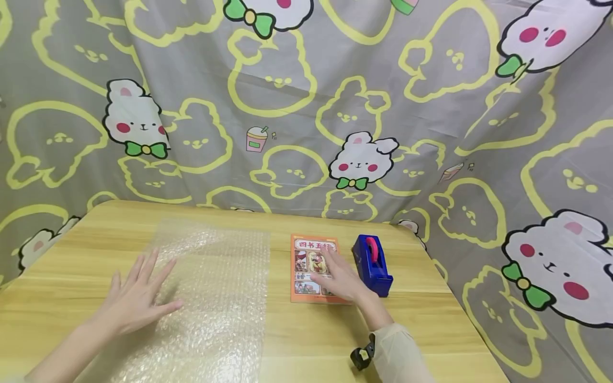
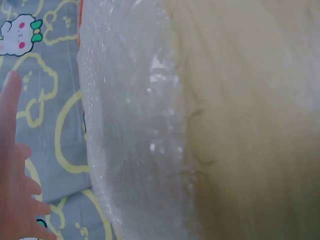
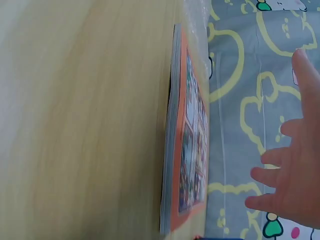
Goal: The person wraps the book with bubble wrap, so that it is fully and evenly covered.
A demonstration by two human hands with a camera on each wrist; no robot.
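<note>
A clear sheet of bubble wrap (image 1: 220,298) lies flat on the left half of the wooden table. Over its left edge my left hand (image 1: 136,298) is spread, fingers straight and holding nothing. An orange-covered book (image 1: 301,268) with comic-like pictures lies closed to the right of the wrap. My right hand (image 1: 340,276) hovers above the book's right side, its fingers extended and hiding part of the cover. In the right wrist view a gap shows between the right hand (image 3: 295,165) and the book (image 3: 190,145), whose page edges face the camera.
A blue tape dispenser (image 1: 373,271) with a pink-red core stands just right of the book. The wooden table (image 1: 412,340) ends at a grey patterned curtain (image 1: 297,122) behind and on both sides. A black strap device (image 1: 362,355) sits at the right wrist.
</note>
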